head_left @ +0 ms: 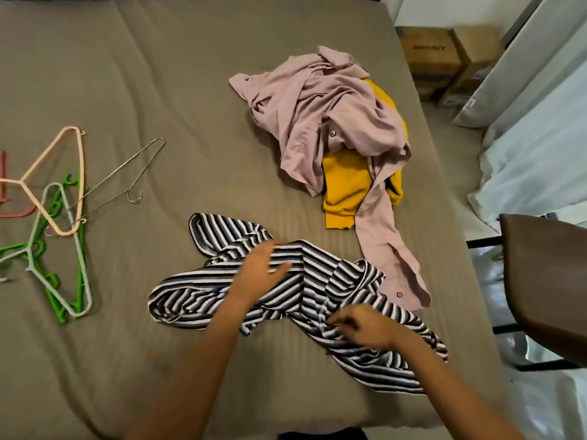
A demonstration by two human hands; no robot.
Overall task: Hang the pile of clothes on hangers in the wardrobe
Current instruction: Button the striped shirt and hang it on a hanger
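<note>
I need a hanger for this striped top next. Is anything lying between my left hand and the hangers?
Nothing visible: only bed sheet lies between the left hand on the striped top and the hangers farther left.

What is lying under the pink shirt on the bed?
A yellow garment lies under the pink shirt. Its upper part is covered, so anything more beneath cannot be seen.

Left hand [259,268], right hand [362,328], both forearms [203,360] bare
</note>
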